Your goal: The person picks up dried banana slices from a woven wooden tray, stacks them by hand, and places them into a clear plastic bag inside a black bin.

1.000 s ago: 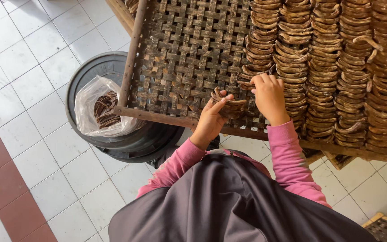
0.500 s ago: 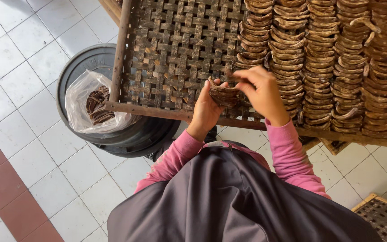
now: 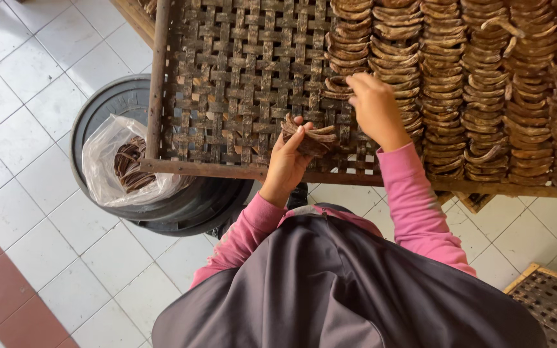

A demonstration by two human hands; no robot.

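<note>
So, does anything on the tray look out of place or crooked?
Mostly neat. A few curved strips near the top right stick out across the stacked rows. The left hand holds a loose bundle; the right hand touches the leftmost row.

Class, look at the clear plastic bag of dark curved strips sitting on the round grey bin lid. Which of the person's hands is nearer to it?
Left. The left hand, gripping a small bunch of brown curved strips, is closer to the clear plastic bag. The right hand reaches farther away, at the stacked rows of strips.
</note>
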